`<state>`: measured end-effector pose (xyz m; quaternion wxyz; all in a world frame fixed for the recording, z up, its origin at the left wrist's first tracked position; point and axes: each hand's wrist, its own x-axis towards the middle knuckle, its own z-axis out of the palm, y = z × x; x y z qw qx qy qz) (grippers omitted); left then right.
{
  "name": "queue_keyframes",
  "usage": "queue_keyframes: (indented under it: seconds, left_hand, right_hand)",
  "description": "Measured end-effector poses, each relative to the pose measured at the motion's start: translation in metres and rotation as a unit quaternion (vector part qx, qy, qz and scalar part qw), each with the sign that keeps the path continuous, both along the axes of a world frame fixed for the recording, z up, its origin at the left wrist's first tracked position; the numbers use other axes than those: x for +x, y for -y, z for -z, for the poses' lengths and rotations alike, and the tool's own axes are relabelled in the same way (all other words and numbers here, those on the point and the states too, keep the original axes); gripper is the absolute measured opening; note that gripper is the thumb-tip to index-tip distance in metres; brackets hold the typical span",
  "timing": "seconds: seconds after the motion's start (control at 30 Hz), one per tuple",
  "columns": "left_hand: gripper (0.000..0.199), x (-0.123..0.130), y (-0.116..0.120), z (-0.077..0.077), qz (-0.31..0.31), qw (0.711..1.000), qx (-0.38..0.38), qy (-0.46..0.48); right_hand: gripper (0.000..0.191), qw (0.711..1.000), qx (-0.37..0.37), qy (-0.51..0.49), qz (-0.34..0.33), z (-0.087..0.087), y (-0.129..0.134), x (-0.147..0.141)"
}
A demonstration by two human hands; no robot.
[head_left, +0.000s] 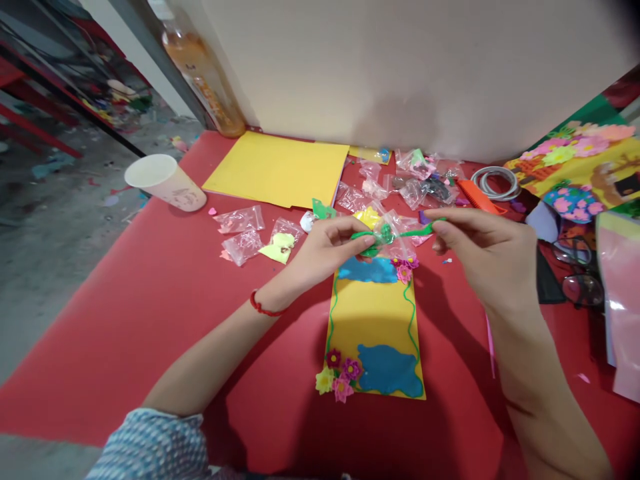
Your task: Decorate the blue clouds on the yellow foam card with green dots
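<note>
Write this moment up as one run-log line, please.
left hand: pinching green piece | right hand: pinching green strip | join between them: unclear | decorated yellow card: lying on red table

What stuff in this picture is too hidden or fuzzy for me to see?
All in the head view:
- Green material: partly covered by the left hand.
- Yellow card: far edge mostly hidden behind green material and clear plastic.
- Bottle: label words too blurred to read.
- Pink sheet: cut off by the right edge.
- Floor scraps: too blurred to name.
</note>
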<state>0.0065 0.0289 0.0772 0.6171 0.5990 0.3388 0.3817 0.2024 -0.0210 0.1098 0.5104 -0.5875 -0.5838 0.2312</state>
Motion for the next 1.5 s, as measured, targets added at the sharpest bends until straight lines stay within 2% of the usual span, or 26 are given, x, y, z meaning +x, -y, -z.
queue_keyframes:
  seconds: [0.13,0.4,0.53,0.67,0.83,1.03,1.23,1.37,1.5]
  left_hand:
    - [0.010,0.000,0.001,0.000,-0.003,1.000,0.014,-0.009]
    - [0.010,0.001,0.001,-0.002,-0.019,0.999,0.020,-0.036]
    - [0.009,0.001,0.001,-0.001,-0.019,0.998,0.034,-0.042]
    - [0.008,0.000,0.003,-0.001,-0.001,0.994,0.088,-0.057]
    - [0.012,0.000,0.004,-0.002,-0.013,0.992,0.115,-0.048]
    - [0.013,-0.001,0.002,-0.005,0.006,0.996,0.072,-0.049]
    - [0.007,0.000,0.005,-0.008,0.036,0.998,0.041,-0.042]
    - [0.011,0.003,0.006,-0.004,0.042,0.999,0.014,-0.011]
    - [0.015,0.006,0.004,0.000,0.035,0.999,-0.018,0.013]
  right_hand:
    - [0.016,0.994,-0.019,0.066,-0.085,0.000,0.000,-0.006]
    - [0.010,0.981,0.014,0.138,-0.134,0.001,0.000,-0.005]
    - [0.015,0.980,-0.022,0.136,-0.146,0.005,-0.002,-0.005]
    - [0.024,0.977,-0.063,0.100,-0.175,0.007,-0.003,-0.003]
    - [0.015,0.969,-0.090,0.065,-0.220,0.003,-0.004,0.002]
    - [0.020,0.967,-0.043,0.106,-0.228,0.003,-0.002,-0.002]
    - [0.017,0.969,0.032,0.170,-0.179,0.010,0.001,-0.007]
    - [0.009,0.947,0.107,0.255,-0.162,0.013,0.003,-0.012]
    - [0.008,0.931,0.137,0.312,-0.130,0.018,0.005,-0.017]
